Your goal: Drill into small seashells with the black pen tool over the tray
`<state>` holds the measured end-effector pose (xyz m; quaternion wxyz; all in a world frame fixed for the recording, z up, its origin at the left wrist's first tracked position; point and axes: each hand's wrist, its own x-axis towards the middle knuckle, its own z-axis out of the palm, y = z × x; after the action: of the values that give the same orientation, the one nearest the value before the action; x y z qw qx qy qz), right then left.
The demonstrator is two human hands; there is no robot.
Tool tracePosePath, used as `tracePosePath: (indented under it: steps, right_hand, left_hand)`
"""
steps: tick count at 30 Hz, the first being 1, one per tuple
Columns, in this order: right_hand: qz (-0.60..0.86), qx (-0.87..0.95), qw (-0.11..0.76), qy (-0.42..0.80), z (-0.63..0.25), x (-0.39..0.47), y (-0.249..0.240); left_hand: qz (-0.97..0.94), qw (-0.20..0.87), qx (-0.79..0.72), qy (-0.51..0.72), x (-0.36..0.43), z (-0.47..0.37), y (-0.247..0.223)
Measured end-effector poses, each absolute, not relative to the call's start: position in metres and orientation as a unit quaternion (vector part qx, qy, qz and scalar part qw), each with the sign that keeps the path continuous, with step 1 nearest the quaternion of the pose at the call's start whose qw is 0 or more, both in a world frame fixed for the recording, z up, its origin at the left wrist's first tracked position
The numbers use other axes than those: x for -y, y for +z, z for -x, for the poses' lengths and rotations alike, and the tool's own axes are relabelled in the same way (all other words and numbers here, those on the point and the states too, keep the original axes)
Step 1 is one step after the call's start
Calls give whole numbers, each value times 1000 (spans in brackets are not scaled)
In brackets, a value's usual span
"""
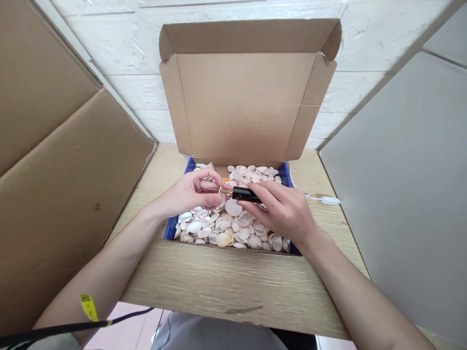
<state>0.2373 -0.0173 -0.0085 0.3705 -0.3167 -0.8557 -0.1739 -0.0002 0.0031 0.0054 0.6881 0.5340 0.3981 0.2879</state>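
My right hand (pixel 280 206) is wrapped round a small black hand drill (pixel 246 194) with a brass-coloured chuck (pixel 226 191) pointing left. Between the thumb and fingers of my left hand (pixel 197 189) is a small pale seashell (pixel 220 192), seen edge-on. The drill's tip meets the shell or sits right beside it; which one, I cannot tell. Both hands are above an open cardboard box with blue sides (pixel 170 228), filled with many white and cream seashells (pixel 242 233). Some shells beneath the drill, such as a broad white one (pixel 233 208), show small dark dots.
The box's raised cardboard lid (pixel 244 102) leans near the white brick wall (pixel 109 43). A white cable with an inline switch (pixel 330 200) lies right of the box on the wooden table (pixel 219 282). Cardboard (pixel 73 170) stands at left, a grey panel (pixel 404 184) at right. A black cable (pixel 124 318) crosses lower left.
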Motion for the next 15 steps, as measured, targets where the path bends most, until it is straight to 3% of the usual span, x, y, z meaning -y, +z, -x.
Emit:
tracePosePath:
  steps: [15]
  right_hand:
    - [307,859,370,-174,-236,19,-7]
  left_hand:
    - [-534,711,-292,353,-8,9,-4]
